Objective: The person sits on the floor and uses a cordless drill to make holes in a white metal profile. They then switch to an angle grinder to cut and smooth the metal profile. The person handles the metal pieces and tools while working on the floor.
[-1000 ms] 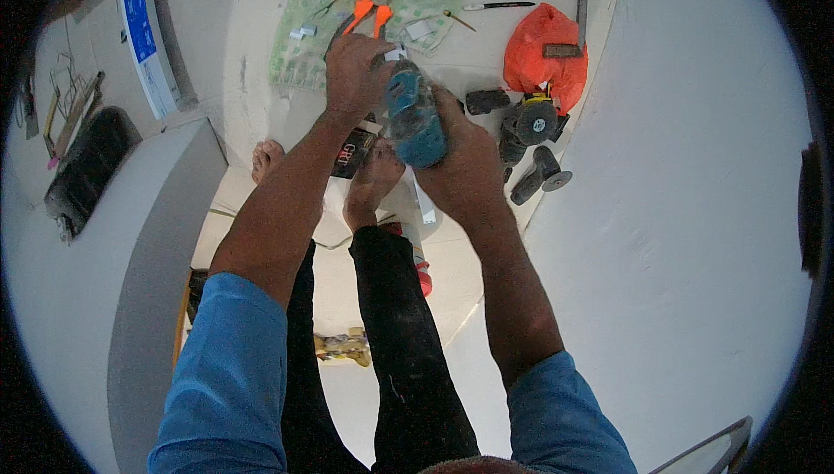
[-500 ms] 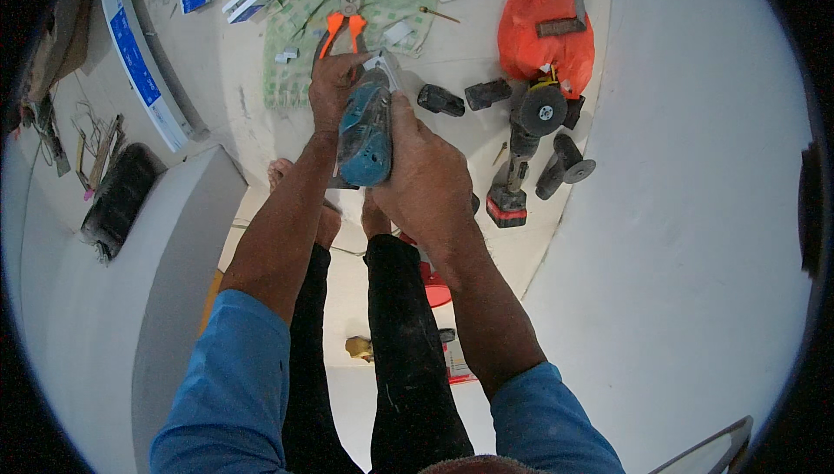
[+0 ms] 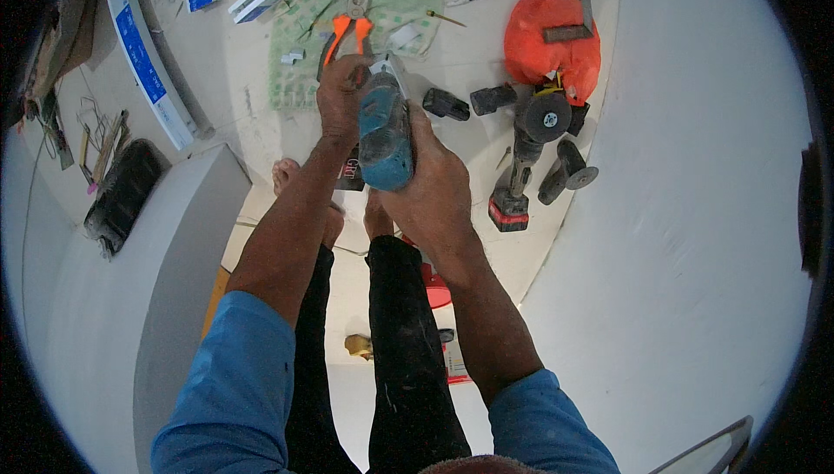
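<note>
A dusty blue power drill (image 3: 387, 148) is gripped by my right hand (image 3: 439, 185), its front end pointing away from me. My left hand (image 3: 337, 100) is closed at the drill's front, its fingers curled around a small white angular piece (image 3: 393, 68). The drill's tip meets or covers that piece; the contact itself is hidden. Just beyond my left hand, pliers with orange handles (image 3: 362, 31) lie on a green patterned sheet (image 3: 291, 39). Two black battery packs, one nearer (image 3: 446, 105) and one farther right (image 3: 493, 99), rest right of the drill.
A cordless angle grinder (image 3: 524, 151) lies at right beside a grey tool with a disc (image 3: 569, 168). Behind them, a try square (image 3: 569, 33) rests on an orange bag (image 3: 534, 26). Long blue-and-white strips (image 3: 139, 53), a black brush (image 3: 126, 183) and a white ledge (image 3: 187, 239) are left.
The whole view has shifted slightly. The drill has swung a little to the right, uncovering more of a dark box below my left wrist. Both hands keep their hold.
</note>
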`<state>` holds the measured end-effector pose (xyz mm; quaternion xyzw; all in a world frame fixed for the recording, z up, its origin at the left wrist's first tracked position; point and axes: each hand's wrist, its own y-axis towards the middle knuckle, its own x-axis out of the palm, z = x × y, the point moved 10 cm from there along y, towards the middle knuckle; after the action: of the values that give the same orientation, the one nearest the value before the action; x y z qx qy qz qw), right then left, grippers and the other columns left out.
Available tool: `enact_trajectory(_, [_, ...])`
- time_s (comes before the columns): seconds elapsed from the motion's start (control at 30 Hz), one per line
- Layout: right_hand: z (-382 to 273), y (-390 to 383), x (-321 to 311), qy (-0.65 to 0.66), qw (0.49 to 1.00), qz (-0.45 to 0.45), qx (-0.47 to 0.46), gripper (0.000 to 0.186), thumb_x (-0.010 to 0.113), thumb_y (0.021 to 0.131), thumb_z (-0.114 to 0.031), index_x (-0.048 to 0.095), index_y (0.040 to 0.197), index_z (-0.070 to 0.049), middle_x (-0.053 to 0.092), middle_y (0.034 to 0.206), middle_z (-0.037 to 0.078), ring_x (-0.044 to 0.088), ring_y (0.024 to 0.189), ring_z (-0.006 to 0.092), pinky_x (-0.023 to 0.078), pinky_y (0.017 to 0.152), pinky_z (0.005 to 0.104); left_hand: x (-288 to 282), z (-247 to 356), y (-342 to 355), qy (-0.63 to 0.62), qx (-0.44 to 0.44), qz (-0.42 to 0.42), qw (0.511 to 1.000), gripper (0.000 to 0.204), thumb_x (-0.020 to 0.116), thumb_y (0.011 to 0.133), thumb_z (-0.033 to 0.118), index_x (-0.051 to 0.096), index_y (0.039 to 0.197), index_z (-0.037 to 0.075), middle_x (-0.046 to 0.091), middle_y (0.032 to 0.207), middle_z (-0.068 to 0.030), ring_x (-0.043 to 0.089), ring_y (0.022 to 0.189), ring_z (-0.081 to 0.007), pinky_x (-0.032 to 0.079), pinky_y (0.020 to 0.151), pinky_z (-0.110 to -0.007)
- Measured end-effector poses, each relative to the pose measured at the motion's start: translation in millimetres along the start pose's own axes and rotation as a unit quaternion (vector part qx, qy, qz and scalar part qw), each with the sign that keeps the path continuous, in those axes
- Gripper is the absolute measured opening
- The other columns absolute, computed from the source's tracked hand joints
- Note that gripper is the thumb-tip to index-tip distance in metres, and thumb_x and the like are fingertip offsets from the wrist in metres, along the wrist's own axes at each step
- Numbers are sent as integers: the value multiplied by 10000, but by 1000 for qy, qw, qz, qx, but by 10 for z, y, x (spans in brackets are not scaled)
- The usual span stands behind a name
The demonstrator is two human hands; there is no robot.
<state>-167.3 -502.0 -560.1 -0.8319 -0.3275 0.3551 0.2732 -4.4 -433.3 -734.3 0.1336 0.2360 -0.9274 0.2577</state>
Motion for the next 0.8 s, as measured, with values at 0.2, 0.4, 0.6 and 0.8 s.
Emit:
enact_trajectory(0.2, [65,0,19,43,999,6,-1,843,793,837,-139,425,1580,10,724,1216,327,711,1132,515,572,970,571,6,442,20,104,114,1,988,410,862,831,-11,768,1199,144,731,1216,-89,690,1129,-286,574,977,-421])
enact_trajectory(0.4, [150,-3,14,88,996,34,-11,855,816,807,-127,454,1576,-31,733,1229,316,719,1139,508,590,980,530,-3,251,50,116,42,7,992,425,903,827,82,738,1218,112,702,1269,-126,668,1192,-362,554,1015,-471])
enact_trajectory(0.6, [153,-15,0,50,996,66,-19,892,868,814,-191,453,1588,-34,761,1186,285,773,1061,451,624,916,491,38,306,35,139,54,3,989,463,905,827,105,699,1242,75,678,1273,-156,645,1204,-379,540,1035,-473])
enact_trajectory(0.8, [58,-81,-100,17,993,111,-38,856,882,880,-188,449,1588,23,771,1227,240,781,1131,312,623,958,421,35,306,25,113,56,12,992,471,898,825,105,689,1244,58,684,1223,-176,640,1167,-394,533,1018,-489])
